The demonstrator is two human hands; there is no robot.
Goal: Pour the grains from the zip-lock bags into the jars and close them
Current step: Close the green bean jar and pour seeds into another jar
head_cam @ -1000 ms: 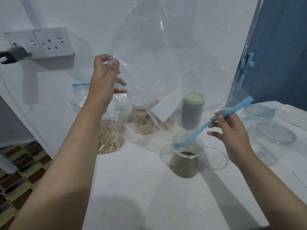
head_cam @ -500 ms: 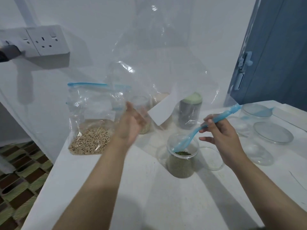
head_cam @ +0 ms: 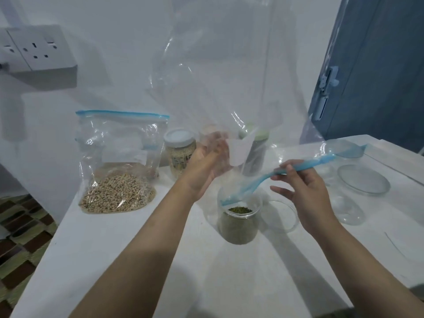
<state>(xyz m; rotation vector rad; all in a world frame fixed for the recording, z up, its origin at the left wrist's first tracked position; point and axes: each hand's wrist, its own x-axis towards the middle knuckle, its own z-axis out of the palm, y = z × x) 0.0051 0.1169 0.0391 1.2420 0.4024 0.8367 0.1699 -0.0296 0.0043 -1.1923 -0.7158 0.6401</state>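
- Nearest the camera, two bare forearms reach out over the white worktop (head_cam: 137, 260), its paint faintly rough and marked.
- Mid-worktop stands the open jar (head_cam: 238, 223), filled with green grains almost to the neck.
- Just right of it lies a clear round lid (head_cam: 283, 216), flat on the surface.
- Right hand (head_cam: 305, 193) pinches the blue zip strip of the empty bag (head_cam: 229, 88) between thumb and forefinger, other fingers spread loose; the strip's low end dips into the jar's mouth.
- Left hand (head_cam: 206, 164) is flat and wide, palm against the clear film of that bag, holding nothing.
- The bag itself towers upward, see-through, out of the top of the view.
- To the left, a second bag (head_cam: 119, 161) stands on the worktop, zip shut across the top, pale grains heaped in its bottom.
- Beside it a capped jar (head_cam: 180, 152) of light grains, white lid on.
- Behind the film, a dark jar (head_cam: 254, 154) with a pale green lid, blurred by the plastic.
- Far right, a glass lid (head_cam: 363, 179) lies flat, with more clear glassware near it, hard to make out.
- Back wall is white, a double socket (head_cam: 39, 49) at upper left.
- A blue door (head_cam: 378, 65) with a pale latch closes the right side.
- Lower left, patterned floor tiles (head_cam: 20, 226) in brown and green.
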